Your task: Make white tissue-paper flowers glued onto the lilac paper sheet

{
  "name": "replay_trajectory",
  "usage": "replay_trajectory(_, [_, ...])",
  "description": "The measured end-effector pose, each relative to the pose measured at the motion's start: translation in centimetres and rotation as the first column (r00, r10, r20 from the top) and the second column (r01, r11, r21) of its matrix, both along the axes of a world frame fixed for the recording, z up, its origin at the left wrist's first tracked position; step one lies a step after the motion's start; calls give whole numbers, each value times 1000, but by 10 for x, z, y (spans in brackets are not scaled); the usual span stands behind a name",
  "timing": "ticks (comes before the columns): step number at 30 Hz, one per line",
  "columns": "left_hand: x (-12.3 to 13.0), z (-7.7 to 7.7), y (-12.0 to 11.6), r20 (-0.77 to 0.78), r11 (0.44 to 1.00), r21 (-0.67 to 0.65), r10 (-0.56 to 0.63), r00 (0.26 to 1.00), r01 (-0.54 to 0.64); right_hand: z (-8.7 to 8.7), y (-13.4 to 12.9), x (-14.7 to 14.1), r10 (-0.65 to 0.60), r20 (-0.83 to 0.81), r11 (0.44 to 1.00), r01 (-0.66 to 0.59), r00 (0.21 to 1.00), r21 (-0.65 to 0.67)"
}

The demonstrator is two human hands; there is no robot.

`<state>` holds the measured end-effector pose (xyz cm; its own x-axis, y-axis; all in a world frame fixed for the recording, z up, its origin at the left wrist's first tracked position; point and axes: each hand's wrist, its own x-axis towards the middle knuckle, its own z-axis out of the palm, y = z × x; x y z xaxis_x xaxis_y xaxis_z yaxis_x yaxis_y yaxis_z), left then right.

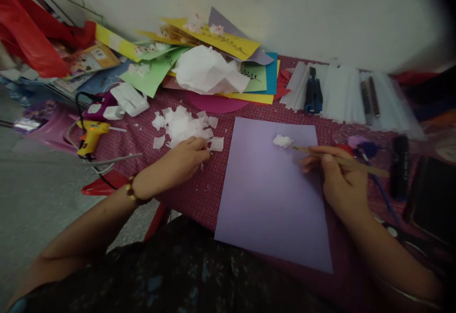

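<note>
My left hand (188,158) rests at the near edge of a pile of small white tissue paper squares (181,125). Its fingers are curled together, and what is pinched under them is hidden. Between the fingers of my right hand (338,175) is a thin wooden stick (356,163), its narrow tip pointing left. That tip is close to a small ruffled white paper clump (282,141), which sits on the upper part of a purple sheet of paper (267,194). I cannot tell whether tip and clump touch.
Left lie a yellow glue gun (93,137) with its cord and a white plug adapter (128,99). Decorated coloured cards (221,37) and crumpled white paper (208,71) are stacked against the wall. At right are glue sticks (342,92), a blue-handled cutter (313,94) and a black marker (399,165).
</note>
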<state>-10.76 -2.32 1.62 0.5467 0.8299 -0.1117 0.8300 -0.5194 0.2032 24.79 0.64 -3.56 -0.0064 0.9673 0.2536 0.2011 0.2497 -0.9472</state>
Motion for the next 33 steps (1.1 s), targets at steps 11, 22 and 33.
replay_trajectory(11, [83, 31, 8, 644, 820, -567, 499, 581, -76, 21, -27, -25, 195, -85, 980, -198, 977, -25])
replay_trajectory(22, [154, 3, 20, 760, 816, -560, 439, 478, 141, 29, -32, -27, 221, 106, 975, -216, 970, -53])
replay_trajectory(33, [148, -8, 32, 753, 815, -559, 421, 506, 153, 22, -29, -26, 210, 160, 977, -212, 965, -5])
